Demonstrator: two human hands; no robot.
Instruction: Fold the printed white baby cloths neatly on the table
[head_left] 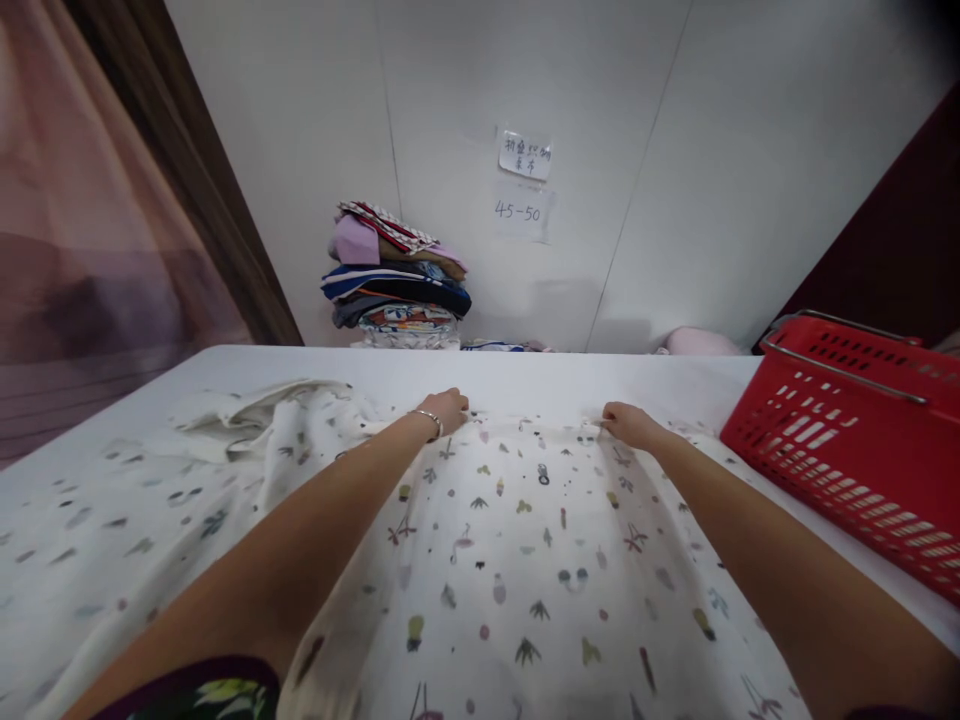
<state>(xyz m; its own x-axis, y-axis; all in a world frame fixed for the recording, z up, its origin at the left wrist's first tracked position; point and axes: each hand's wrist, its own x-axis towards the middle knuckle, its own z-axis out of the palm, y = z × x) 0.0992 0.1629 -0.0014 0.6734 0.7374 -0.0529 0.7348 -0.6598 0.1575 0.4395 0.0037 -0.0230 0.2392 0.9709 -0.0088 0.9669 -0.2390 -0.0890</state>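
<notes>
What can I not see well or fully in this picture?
Head view:
The left hand and right hand: fingertips hidden by knuckles; grip on the cloth unclear.
The red basket: cut off by the right edge.
The upper note: writing too small.
The clothes pile: bottom hidden behind the table.

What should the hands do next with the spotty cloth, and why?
Probably slide the left hand over to smooth the bunched part. Both it and the right hand grip the cloth at its far edge. The middle lies flat, but the left side is crumpled.
</notes>
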